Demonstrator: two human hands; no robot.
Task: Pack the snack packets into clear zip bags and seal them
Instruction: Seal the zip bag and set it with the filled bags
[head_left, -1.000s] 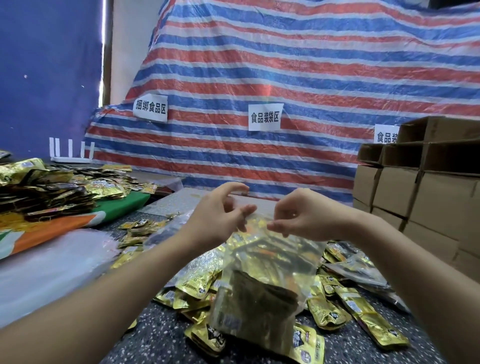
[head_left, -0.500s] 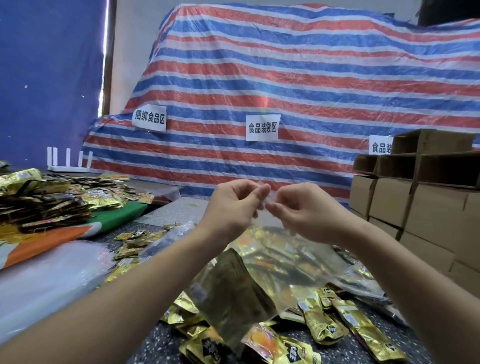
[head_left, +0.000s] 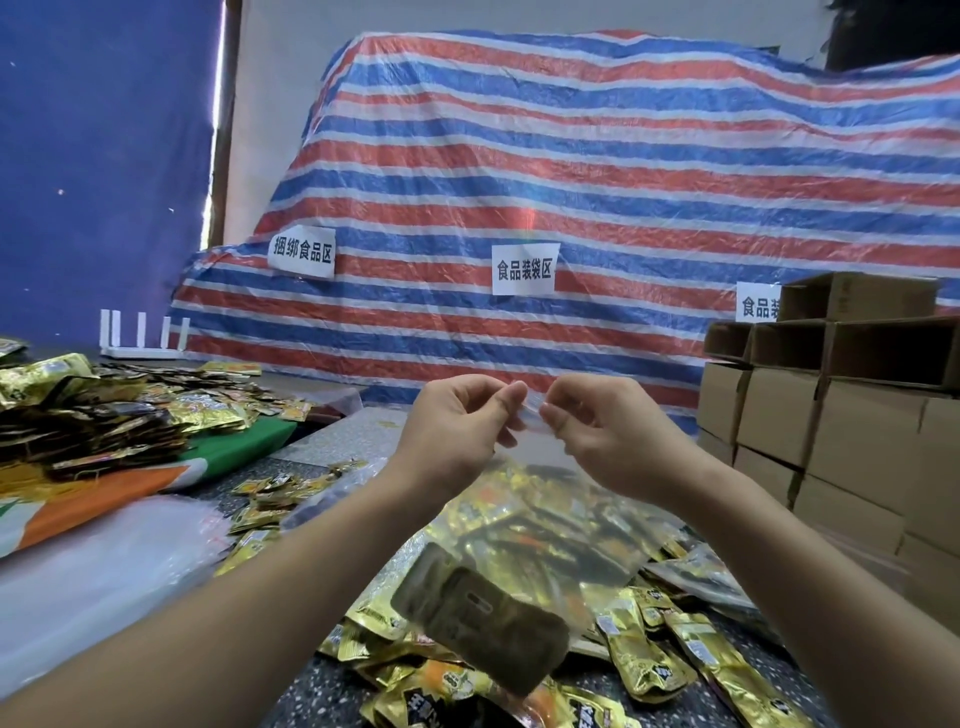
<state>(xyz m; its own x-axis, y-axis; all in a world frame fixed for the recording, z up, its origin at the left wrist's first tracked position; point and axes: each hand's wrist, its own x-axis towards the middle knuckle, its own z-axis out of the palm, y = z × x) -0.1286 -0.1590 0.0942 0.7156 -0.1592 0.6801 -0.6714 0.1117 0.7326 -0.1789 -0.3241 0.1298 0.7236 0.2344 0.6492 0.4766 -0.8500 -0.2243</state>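
Observation:
A clear zip bag (head_left: 524, 551) full of gold snack packets hangs in the air in front of me. My left hand (head_left: 457, 431) and my right hand (head_left: 608, 431) both pinch its top strip, fingertips almost touching at the middle. The bag swings out below and tilts toward the lower left, with a dark packet showing at its bottom end. Loose gold snack packets (head_left: 654, 654) lie spread on the dark speckled table (head_left: 322, 696) under the bag.
A big heap of gold packets (head_left: 88, 415) sits on an orange and green cloth at the left. A stack of clear plastic bags (head_left: 98, 571) lies at the near left. Cardboard boxes (head_left: 841, 431) are stacked at the right. A striped tarp (head_left: 571, 197) with paper labels stands behind.
My hands have come together along the bag's top strip and risen a little. The filled bag has swung up and tilted toward the lower left.

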